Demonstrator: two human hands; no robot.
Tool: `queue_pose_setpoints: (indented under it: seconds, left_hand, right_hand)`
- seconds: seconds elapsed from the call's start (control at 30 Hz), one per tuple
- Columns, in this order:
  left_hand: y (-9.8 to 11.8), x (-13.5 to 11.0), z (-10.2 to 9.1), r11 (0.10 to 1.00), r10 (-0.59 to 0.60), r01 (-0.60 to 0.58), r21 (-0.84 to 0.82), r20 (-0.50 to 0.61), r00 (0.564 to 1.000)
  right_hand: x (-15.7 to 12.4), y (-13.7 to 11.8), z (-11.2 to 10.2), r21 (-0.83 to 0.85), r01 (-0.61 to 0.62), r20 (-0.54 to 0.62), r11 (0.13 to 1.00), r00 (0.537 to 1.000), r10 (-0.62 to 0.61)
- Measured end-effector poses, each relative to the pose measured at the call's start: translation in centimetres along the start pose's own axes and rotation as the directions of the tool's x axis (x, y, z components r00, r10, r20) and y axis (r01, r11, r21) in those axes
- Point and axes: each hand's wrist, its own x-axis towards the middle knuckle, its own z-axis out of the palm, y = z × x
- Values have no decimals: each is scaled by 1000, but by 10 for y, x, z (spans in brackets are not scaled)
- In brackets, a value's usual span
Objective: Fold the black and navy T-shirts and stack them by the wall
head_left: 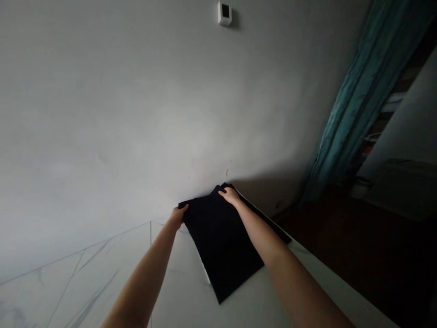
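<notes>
A pair of black shorts (218, 246) lies spread over a white, grey-veined tabletop, its waist end toward the wall and its leg ends nearer me. At the left corner of the waist, my left hand (178, 216) pinches the fabric between thumb and fingers. My right hand (230, 196) grips the waist edge farther right, where the cloth is bunched up. My right forearm crosses over part of the shorts and hides the fabric beneath it. Fine details of the dark cloth cannot be made out.
The marble-patterned tabletop (112, 273) meets a pale wall (136, 114) at its far side. A small white device (224, 13) is fixed high on the wall. To the right, past the table edge, hang teal curtains (351, 105) above a dark floor (334, 228).
</notes>
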Motion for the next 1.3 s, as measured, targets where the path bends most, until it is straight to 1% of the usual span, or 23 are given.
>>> queue_pose_setpoints:
  seconds: [0.03,0.1,0.27,0.33,0.43,0.5,0.57,0.67,0.73,0.8,0.9,1.07,1.2,1.27,1.3]
  left_hand:
    - [-6,6,-2,1000,6,-6,4,-7,1000]
    - [-11,12,-4,1000,25,-24,6,-5,1000]
    - [-8,23,2,999,50,-50,4,5,999]
    - [-8,27,6,999,41,-40,22,-32,999]
    - [-12,24,7,999,25,-19,51,-127,992]
    - [-18,14,3,999,14,-5,50,-175,985]
    - [-27,-2,-2,999,-7,14,35,-188,982]
    - [-41,-33,-9,999,-43,46,14,-158,987]
    - [-51,-54,-9,998,-54,56,12,-129,990]
    - [-59,-72,-7,998,-52,54,22,-110,993]
    - [-64,-93,1,998,-32,36,49,-86,996]
    - [-65,-110,11,993,1,5,122,-49,999]
    - [-68,-113,9,975,-3,14,222,-52,999]
    - [-68,-116,6,963,-4,17,268,-49,999]
    - [-67,-117,5,954,18,-1,299,-53,998]
  right_hand:
    - [3,7,7,-28,-12,-3,1000,1000,12]
    - [10,17,13,-70,-13,-12,997,1000,12]
    - [24,28,7,-119,16,-68,993,997,-24]
    - [25,28,3,-140,8,-71,990,997,-18]
    - [19,25,0,-169,-5,-34,986,999,-1]
    - [11,24,-4,-182,-10,1,983,1000,10]
    - [0,26,-11,-198,-15,38,980,999,23]
    - [-24,36,-25,-229,-26,102,973,994,50]
    - [-40,44,-33,-249,-31,137,968,988,67]
    - [-55,51,-39,-274,-32,148,961,986,75]
    - [-69,55,-44,-322,-19,100,946,993,54]
    - [-77,48,-50,-395,2,13,919,1000,3]
    - [-85,45,-52,-458,-9,-1,889,1000,10]
    - [-91,44,-50,-499,-39,-13,866,999,37]
    - [-93,41,-48,-521,-57,-31,851,998,48]
